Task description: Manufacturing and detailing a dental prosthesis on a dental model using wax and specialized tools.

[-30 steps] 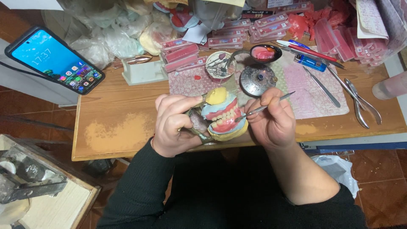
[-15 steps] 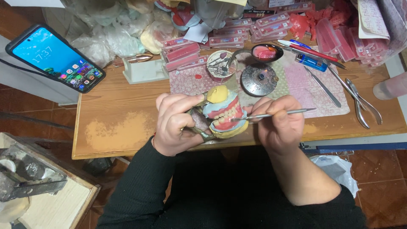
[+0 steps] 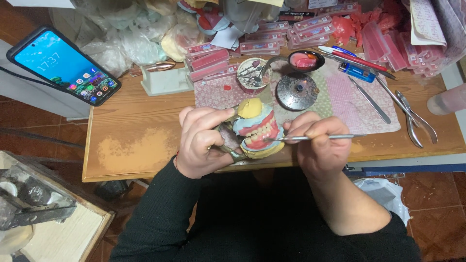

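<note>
- Cluttered wooden workbench (image 3: 145, 131) under the hands, red tiled floor (image 3: 437, 213) around it, crumpled plastic bags (image 3: 121, 43) heaped along the far edge
- Left hand (image 3: 201, 143) wrapped shut around the metal frame (image 3: 228, 145) of a set of model teeth (image 3: 257, 131), held just above the near edge of the bench, in front of the body
- Right hand (image 3: 320, 148) pinched closed on a thin metal tool (image 3: 315, 138), shaft lying level and pointing to 9 o'clock, tip touching the tooth row where the pink gum meets the teeth
- Best done, judging from the pose, with both wrists braced on the bench edge and only the fingertips steering the tip
- Worth keeping light pressure along the gum line; soft pink wax likely gouges under a heavy stroke
- Better to turn the model in the left hand towards the tip than to twist the right wrist
- Small round dish of pink wax (image 3: 306, 60) at 12 o'clock from the model, dark round stand (image 3: 297, 90) just nearer, close enough for a short reach
- Small pot with tools (image 3: 252, 73) at 11 o'clock, patterned cloth (image 3: 349, 97) beneath, pliers (image 3: 412, 119) and a flat metal blade (image 3: 371, 99) at 2 o'clock
- Lit phone (image 3: 63, 65) propped at 10 o'clock, well apart from the work; pink boxes (image 3: 272, 36) stacked behind
</note>
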